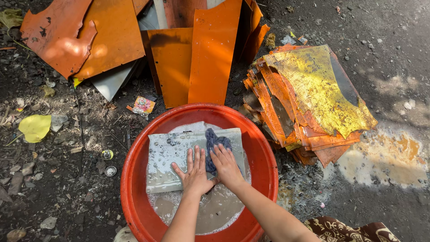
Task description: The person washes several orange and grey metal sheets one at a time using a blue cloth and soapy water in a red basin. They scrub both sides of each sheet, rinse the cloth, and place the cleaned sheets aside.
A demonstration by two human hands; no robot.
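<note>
Scrubbing under way: left hand flat on grey sheet in red basin, right hand pressing blue cloth; stacked orange sheets right look unwashed.

hands on sheet, red tub

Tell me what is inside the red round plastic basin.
The red round plastic basin holds murky foamy water and a flat grey sheet. The left hand presses the sheet; the right hand holds a dark blue cloth. The basin's bottom is hidden.
</note>
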